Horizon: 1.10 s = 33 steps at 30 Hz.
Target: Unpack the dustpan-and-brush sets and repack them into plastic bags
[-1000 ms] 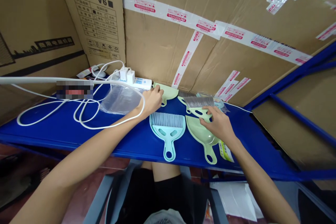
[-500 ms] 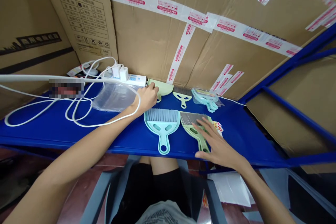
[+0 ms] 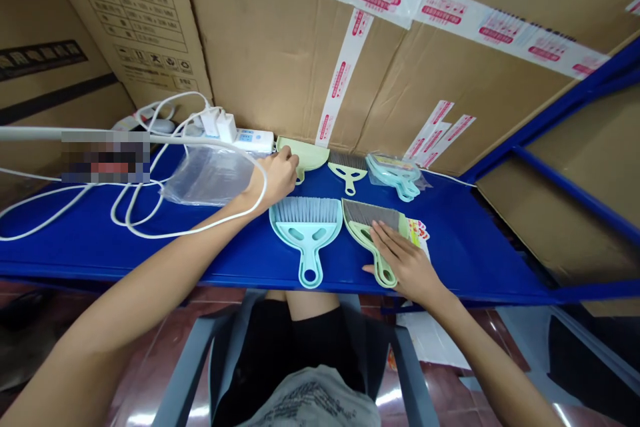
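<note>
My left hand point(image 3: 281, 175), its fingers curled closed, is at the left side of a light green dustpan point(image 3: 313, 153) near the back of the table; the fingertips are hidden, so what they hold cannot be made out. My right hand point(image 3: 407, 263) grips a green brush-and-dustpan set point(image 3: 367, 213) at the front, fingers across its top and the thumb showing left of the handle. Beside it lies a light blue brush-and-dustpan set point(image 3: 307, 227), bristles facing the back. A loose green brush point(image 3: 347, 172) lies behind them.
A bagged blue brush-and-dustpan set point(image 3: 395, 175) lies at the back right. Clear plastic bags point(image 3: 207, 177), a white power strip point(image 3: 254, 140) and looped white cables point(image 3: 130, 207) occupy the left. A coloured label card point(image 3: 419, 233) is beside my right hand. Cardboard point(image 3: 270, 47) walls the back.
My right hand has come down from above the green brush-and-dustpan set and closed around its handle. My left hand stays by the green dustpan. The camera view has shifted slightly.
</note>
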Available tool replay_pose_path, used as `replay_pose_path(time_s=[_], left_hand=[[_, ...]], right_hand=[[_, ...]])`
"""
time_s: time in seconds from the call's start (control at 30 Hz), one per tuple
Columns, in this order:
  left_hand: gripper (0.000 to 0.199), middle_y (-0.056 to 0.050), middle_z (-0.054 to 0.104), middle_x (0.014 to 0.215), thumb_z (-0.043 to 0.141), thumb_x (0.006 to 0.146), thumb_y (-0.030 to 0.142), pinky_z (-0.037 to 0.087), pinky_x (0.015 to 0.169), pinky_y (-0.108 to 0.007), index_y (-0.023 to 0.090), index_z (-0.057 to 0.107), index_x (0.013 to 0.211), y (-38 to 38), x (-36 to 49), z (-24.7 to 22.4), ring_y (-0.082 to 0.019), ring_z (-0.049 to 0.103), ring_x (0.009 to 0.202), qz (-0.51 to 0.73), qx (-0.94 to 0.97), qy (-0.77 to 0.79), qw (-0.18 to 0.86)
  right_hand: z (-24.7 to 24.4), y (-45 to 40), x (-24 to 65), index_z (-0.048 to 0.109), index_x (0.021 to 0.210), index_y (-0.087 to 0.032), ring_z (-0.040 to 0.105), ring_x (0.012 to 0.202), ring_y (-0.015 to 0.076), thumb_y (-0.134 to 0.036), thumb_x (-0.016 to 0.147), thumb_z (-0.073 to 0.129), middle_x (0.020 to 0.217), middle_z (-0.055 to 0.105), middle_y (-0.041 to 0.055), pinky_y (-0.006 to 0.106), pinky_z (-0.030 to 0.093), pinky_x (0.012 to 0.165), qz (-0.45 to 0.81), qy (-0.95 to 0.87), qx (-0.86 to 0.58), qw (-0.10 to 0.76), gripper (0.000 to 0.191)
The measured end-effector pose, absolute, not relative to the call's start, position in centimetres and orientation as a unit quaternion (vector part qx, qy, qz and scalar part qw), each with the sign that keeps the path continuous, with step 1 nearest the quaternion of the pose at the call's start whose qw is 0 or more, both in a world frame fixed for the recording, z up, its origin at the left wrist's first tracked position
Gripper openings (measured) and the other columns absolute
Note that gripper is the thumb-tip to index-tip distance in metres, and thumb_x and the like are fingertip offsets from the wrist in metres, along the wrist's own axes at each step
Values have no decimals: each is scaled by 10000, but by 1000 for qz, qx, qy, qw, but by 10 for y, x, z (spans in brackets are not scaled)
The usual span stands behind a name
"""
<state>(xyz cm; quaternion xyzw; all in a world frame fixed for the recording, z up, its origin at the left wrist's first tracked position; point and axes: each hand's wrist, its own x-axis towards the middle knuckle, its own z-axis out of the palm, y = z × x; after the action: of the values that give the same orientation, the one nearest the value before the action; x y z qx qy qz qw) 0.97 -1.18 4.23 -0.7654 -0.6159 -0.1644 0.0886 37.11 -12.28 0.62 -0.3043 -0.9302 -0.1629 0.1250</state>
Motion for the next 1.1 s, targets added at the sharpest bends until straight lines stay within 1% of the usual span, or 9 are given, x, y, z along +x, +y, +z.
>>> replay_pose_path(time_s=[0.2, 0.33, 0.57, 0.67, 0.77, 0.87, 0.93, 1.0, 1.1], left_hand=[[336, -180, 642, 1281, 425, 1027, 212, 533, 808, -441, 143, 706, 1199, -11, 10, 41, -362, 731, 1050, -162, -765, -618, 83], [338, -174, 646, 1274, 417, 1033, 211, 529, 792, -432, 145, 704, 1199, -11, 10, 40, -360, 734, 1043, -160, -766, -617, 86], [339, -175, 650, 1272, 417, 1037, 213, 526, 775, -427, 146, 703, 1207, -13, 11, 42, -360, 732, 1046, -163, -771, -610, 87], [340, -181, 643, 1279, 421, 1037, 207, 528, 800, -424, 149, 702, 1219, -14, 11, 44, -353, 726, 1066, -169, -770, -611, 75], [332, -180, 642, 1275, 426, 1038, 206, 529, 800, -416, 153, 705, 1210, -15, 11, 46, -347, 726, 1069, -172, -770, -610, 73], [323, -170, 649, 1258, 424, 1040, 205, 528, 761, -410, 150, 706, 1187, -15, 11, 47, -343, 734, 1038, -171, -772, -607, 82], [322, -168, 653, 1244, 419, 1041, 198, 527, 747, -409, 145, 707, 1176, -15, 12, 47, -342, 737, 1030, -169, -776, -602, 86], [324, -174, 651, 1242, 420, 1039, 193, 531, 758, -412, 140, 708, 1176, -15, 12, 46, -347, 731, 1056, -168, -781, -595, 86], [324, -183, 645, 1249, 432, 1033, 197, 539, 785, -414, 142, 714, 1184, -15, 12, 43, -343, 723, 1073, -169, -782, -595, 78]], right_hand=[[3, -119, 368, 450, 1650, -91, 634, 1402, 384, -301, 1072, 672, 1503, 642, 226, 535, 605, 1129, -227, -919, -295, 129, 654], [0, -116, 368, 471, 1636, -77, 653, 1380, 386, -249, 1069, 667, 1470, 661, 233, 532, 628, 1093, -243, -919, -281, 129, 623], [1, -113, 365, 512, 1624, -127, 651, 1390, 360, -250, 1050, 693, 1469, 679, 188, 520, 635, 1096, -209, -917, -296, 169, 614], [7, -112, 364, 529, 1619, -139, 633, 1411, 370, -328, 1025, 732, 1494, 663, 184, 548, 605, 1134, -167, -922, -309, 165, 655], [17, -113, 367, 502, 1634, -117, 602, 1437, 405, -534, 982, 753, 1545, 613, 221, 585, 588, 1135, -146, -931, -309, 131, 813], [28, -121, 370, 365, 1705, -118, 488, 1518, 466, -792, 886, 712, 1631, 515, 243, 668, 529, 1161, -143, -939, -299, 95, 1116], [36, -133, 366, 278, 1740, -149, 391, 1573, 489, -847, 874, 665, 1677, 460, 223, 727, 479, 1177, -142, -939, -298, 97, 1178], [40, -149, 352, 274, 1746, -181, 348, 1600, 475, -774, 946, 636, 1701, 433, 199, 736, 463, 1186, -131, -935, -304, 123, 1059], [35, -169, 316, 404, 1694, -178, 374, 1598, 432, -588, 1001, 671, 1694, 458, 181, 667, 497, 1193, -105, -942, -280, 154, 848]])
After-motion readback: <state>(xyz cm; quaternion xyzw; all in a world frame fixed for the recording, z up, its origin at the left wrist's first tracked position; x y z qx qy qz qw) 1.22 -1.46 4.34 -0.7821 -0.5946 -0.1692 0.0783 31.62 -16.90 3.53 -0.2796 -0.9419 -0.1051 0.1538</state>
